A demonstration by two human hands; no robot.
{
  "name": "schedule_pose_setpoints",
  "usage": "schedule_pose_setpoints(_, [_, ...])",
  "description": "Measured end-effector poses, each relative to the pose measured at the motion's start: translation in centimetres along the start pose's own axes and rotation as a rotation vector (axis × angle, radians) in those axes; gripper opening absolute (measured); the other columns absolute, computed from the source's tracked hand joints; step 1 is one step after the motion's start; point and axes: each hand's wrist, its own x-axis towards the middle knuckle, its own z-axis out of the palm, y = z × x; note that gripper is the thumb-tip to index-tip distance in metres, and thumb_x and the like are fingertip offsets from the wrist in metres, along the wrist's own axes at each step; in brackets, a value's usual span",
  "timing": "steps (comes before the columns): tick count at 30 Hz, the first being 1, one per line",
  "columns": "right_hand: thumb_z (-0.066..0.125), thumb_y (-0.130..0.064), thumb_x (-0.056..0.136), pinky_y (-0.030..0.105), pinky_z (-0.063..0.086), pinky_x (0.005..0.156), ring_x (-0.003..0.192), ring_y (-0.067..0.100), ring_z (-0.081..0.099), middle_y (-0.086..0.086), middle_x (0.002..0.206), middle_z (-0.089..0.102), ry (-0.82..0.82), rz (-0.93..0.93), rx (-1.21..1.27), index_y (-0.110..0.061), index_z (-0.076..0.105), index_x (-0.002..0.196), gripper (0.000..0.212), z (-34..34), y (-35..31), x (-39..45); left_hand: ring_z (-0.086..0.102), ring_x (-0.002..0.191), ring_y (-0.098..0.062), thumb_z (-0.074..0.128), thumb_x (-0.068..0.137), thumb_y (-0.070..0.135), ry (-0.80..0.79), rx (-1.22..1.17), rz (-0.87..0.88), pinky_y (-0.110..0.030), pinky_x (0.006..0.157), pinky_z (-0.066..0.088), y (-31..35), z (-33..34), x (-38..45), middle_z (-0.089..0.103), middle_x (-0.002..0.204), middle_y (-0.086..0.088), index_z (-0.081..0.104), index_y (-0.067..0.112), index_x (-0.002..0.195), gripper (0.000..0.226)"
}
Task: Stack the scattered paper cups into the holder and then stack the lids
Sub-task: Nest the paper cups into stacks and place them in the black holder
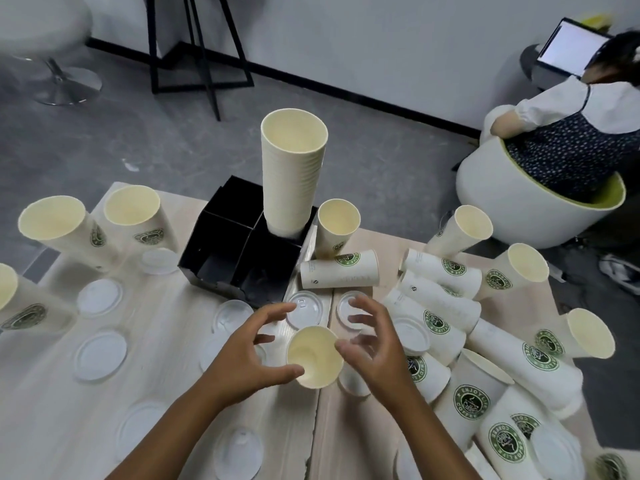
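Both hands meet around one upright paper cup (314, 356) near the middle of the table (166, 393), close to its near edge. Left hand (249, 351) has its thumb against the cup's rim on the near side, with the fingers spread and curled above the rim, not plainly closed on it. Right hand (375, 344) lies at the cup's right side, its thumb touching the rim and its fingers arched loosely over a clear lid (351, 308); whether either hand truly grips the cup I cannot tell.

Behind the cup stands a black holder (221, 251) with several compartments, toward the table's far edge. A tall stack of cups (292, 174) rises from its far right compartment. One cup lies on its side (339, 273) just right of the holder. A heap of toppled printed cups (485, 358) covers the table's right side. Upright cups (135, 216) stand at the far left corner. Flat lids (100, 355) are scattered across the left half.

A seated person (568, 140) occupies a round chair beyond the table's far right corner.
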Motion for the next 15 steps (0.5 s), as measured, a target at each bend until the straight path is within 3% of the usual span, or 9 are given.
schedule_pose_setpoints(5, [0.085, -0.047, 0.069, 0.040, 0.054, 0.099, 0.125, 0.005, 0.052, -0.016, 0.141, 0.049, 0.221, -0.050, -0.088, -0.035, 0.046, 0.140, 0.083, -0.1, -0.9, 10.0, 0.041, 0.144, -0.001, 0.098, 0.058, 0.044, -0.083, 0.041, 0.008, -0.032, 0.115, 0.042, -0.7, 0.7, -0.5, 0.043, 0.154, 0.026, 0.040, 0.053, 0.146, 0.106])
schedule_pose_setpoints(11, [0.093, -0.042, 0.069, 0.045, 0.039, 0.117, 0.139, 0.023, 0.039, -0.004, 0.149, 0.035, 0.153, -0.052, -0.268, -0.024, 0.033, 0.154, 0.106, 0.5, 0.3, 19.0, 0.035, 0.146, 0.002, 0.097, 0.060, 0.043, -0.120, 0.063, 0.030, -0.027, 0.116, 0.036, -0.3, 1.2, -0.1, 0.038, 0.156, 0.028, 0.036, 0.051, 0.148, 0.108])
schedule_pose_setpoints(15, [0.093, -0.036, 0.069, 0.044, 0.038, 0.117, 0.137, 0.023, 0.041, -0.001, 0.145, 0.042, 0.153, -0.064, -0.267, -0.020, 0.040, 0.150, 0.098, 0.9, 1.2, 20.4, 0.035, 0.144, 0.006, 0.097, 0.060, 0.041, -0.161, 0.047, 0.015, -0.024, 0.117, 0.035, -0.4, 1.8, 0.1, 0.038, 0.153, 0.032, 0.037, 0.050, 0.147, 0.106])
